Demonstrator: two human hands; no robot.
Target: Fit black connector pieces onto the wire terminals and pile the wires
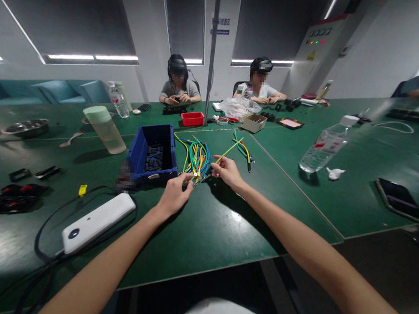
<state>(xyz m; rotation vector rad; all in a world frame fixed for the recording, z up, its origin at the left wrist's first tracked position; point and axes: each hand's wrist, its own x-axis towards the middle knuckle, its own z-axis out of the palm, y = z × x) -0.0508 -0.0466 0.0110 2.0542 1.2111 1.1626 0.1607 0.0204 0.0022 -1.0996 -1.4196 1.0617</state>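
We pinch the terminal ends of the wire bundle (pixel 195 160) with our left hand (pixel 175 194), while our right hand (pixel 228 170) pinches one yellow-green wire (pixel 229 151) just beside it. The blue parts bin (pixel 153 155) sits just beyond our left hand.

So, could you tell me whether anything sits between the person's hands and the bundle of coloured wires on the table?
Nothing visible does. The left hand and right hand are both already at the near ends of the wire bundle. The blue bin stands just left of the wires, not in the way.
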